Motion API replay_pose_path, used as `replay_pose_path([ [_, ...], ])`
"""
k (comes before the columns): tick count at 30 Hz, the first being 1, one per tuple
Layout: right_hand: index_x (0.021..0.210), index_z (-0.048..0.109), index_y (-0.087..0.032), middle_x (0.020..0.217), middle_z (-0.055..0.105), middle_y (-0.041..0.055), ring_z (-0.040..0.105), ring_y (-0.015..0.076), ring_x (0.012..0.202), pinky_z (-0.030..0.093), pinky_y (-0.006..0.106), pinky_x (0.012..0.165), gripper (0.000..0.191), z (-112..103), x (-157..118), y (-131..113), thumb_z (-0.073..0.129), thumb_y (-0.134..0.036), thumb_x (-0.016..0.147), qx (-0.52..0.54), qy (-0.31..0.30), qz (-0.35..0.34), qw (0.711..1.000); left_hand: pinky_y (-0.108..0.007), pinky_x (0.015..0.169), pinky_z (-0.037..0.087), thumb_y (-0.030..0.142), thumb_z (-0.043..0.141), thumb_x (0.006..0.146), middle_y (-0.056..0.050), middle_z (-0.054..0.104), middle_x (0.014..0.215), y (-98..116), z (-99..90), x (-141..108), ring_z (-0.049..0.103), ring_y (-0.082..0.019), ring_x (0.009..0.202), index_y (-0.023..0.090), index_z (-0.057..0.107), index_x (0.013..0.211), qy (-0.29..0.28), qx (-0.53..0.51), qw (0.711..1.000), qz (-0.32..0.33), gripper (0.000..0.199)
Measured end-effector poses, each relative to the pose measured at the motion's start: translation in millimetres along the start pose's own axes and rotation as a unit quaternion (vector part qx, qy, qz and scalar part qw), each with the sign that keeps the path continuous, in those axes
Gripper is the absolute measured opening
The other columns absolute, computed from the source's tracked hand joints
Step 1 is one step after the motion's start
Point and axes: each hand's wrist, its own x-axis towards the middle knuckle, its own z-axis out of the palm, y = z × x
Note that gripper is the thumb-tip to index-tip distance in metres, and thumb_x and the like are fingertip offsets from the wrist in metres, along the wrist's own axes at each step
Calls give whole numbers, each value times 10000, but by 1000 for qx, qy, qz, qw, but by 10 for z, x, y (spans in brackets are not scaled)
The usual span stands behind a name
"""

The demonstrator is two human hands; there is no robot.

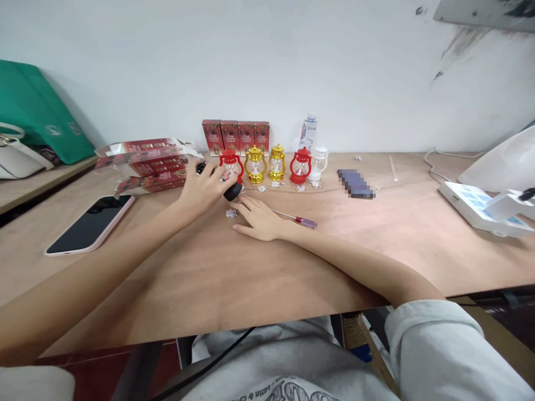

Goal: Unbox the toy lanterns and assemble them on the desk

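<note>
My left hand [204,188] is closed around a black mini lantern [233,192], tilted on its side, with its black base toward the right and most of its body hidden by the fingers. Just to the right, my right hand [262,218] lies on the tabletop with its fingers stretched out, the tips close to that base. Small white pieces [231,213] lie beside its fingers. A screwdriver [306,222] with a purple-red handle rests past this hand. Behind stand a red lantern [231,162], two gold lanterns [255,166], another red lantern [301,167] and a white lantern [319,164].
Upright red boxes [237,137] and a bottle [308,131] stand against the wall. Red cartons [154,161] and a pink-edged phone [91,224] are at left. A blurred dark object [356,184] lies right of the lanterns, and a white power strip [485,207] farther right.
</note>
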Motion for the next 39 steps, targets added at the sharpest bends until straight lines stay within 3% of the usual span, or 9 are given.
replay_pose_path([
  [5,1294,469,-124,1389,448,209,417,307,1313,358,497,1053,509,46,23,22,478,-460,912,-15,-31,23,999,-634,921,324,106,338,847,-177,634,1019,29,-50,171,526,-348,1045,203,641,1099,7,-25,999,24,406],
  [9,1231,491,-98,1246,562,171,506,270,1211,403,440,1019,431,-4,13,6,498,-391,916,17,-23,-1,1000,-638,927,322,88,370,802,-144,635,938,10,-71,261,512,-335,1052,232,650,1088,-7,-18,999,49,425],
  [12,1239,468,-94,1198,560,150,548,254,1126,450,408,961,421,-70,-1,-17,507,-356,913,38,-18,-12,999,-615,941,322,94,371,812,-131,618,934,-12,-53,311,508,-317,1062,242,665,1041,-15,-33,998,55,401],
  [17,1288,456,-200,1283,447,146,584,249,1032,499,410,843,488,-78,36,-70,496,-490,897,18,-8,14,1000,-567,970,318,113,345,852,-133,604,977,-8,-12,384,506,-290,1063,214,674,923,-45,-35,993,99,351],
  [20,1217,529,-198,1204,507,135,569,251,1040,472,413,872,461,-5,121,-113,488,-523,892,-2,0,26,1000,-554,1007,289,124,348,855,-112,605,971,14,-7,448,500,-271,1077,225,664,882,-62,-56,990,111,333],
  [24,1051,606,-144,1062,592,115,566,224,1026,443,366,888,316,69,218,-154,502,-412,919,-1,-13,17,1000,-553,1057,228,115,351,840,-80,608,961,46,8,541,490,-251,1111,244,641,832,-78,-82,985,130,319],
  [30,1002,595,-160,1047,608,74,586,169,944,452,291,816,155,33,181,-105,462,-208,940,52,-33,-38,997,-527,1066,225,63,352,798,-66,603,909,99,54,584,520,-237,1078,231,600,706,-85,-103,974,185,313],
  [39,984,584,-152,1052,643,74,569,181,1014,396,326,979,191,24,70,-20,451,-67,877,46,-24,-111,992,-486,1011,286,19,382,770,-66,628,897,165,-57,564,517,-250,1053,227,613,700,-140,35,972,185,318],
])
